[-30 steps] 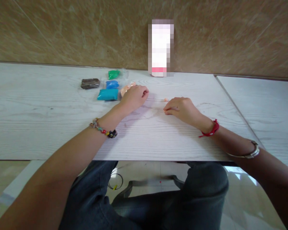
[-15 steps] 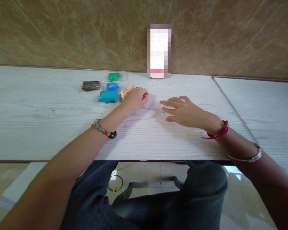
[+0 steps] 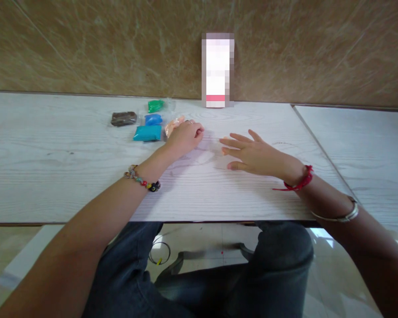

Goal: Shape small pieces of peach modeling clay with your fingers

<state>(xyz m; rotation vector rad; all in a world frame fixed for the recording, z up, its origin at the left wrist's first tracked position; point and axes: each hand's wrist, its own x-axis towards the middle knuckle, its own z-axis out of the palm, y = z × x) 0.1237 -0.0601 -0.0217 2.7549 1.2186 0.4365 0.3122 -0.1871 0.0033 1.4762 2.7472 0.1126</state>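
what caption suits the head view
Left hand curled, partly hiding peach plastic packet; right hand spread over white wood-grain table.

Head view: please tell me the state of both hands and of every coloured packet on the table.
Left hand: loosely curled
Right hand: spread open
Peach plastic packet: partly hidden by left hand
Brown oblong plastic packet: lying flat
Teal rectangular plastic packet: lying flat
Blue plastic packet: lying flat
Green plastic packet: lying flat

Five packets (image 3: pixel 147 133) lay toward ten o'clock, one pixelated panel (image 3: pixel 218 66) was toward twelve, and one left hand (image 3: pixel 185 133) and one right hand (image 3: pixel 258 155) showed, with three bracelets (image 3: pixel 307 177) (one toward eight, two between three and four).
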